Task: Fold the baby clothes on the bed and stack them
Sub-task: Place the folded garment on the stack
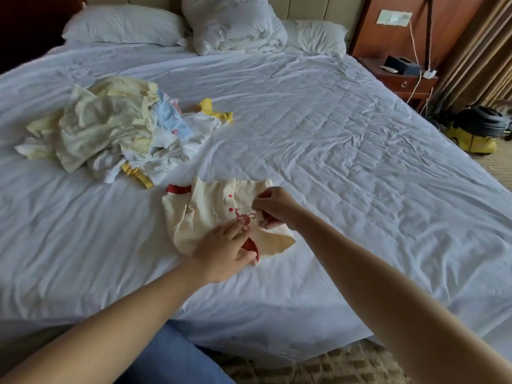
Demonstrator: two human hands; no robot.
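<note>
**Cream garment held flat near the bed's front edge**

A cream cotton baby garment with red cuffs, red buttons and a red printed motif [219,217] lies on the white wrinkled bed sheet [332,151], partly folded and rumpled. Its long axis runs roughly from the near right to the far left, with one red cuff showing at the far-left end and red trim at the near end, under the left hand.

The left hand [224,254] rests palm down on the near part of the garment, fingers extended and pressing the fabric flat, thumb beside the red trim. The right hand [273,207] is just beyond and to the right of it, fingers pinched closed on a fold of the cream fabric beside the printed motif.

Beyond the left hand and further left sits a loose heap of unfolded baby clothes in pale yellow, white and light blue soft fabric [110,128], apart from the held garment. To the right of the right hand the sheet is open all the way to the bed's right edge. The front edge of the bed lies close below both forearms.

Far beyond both hands are white pillows [124,26] and a bunched white duvet [232,26] at the headboard.
</note>
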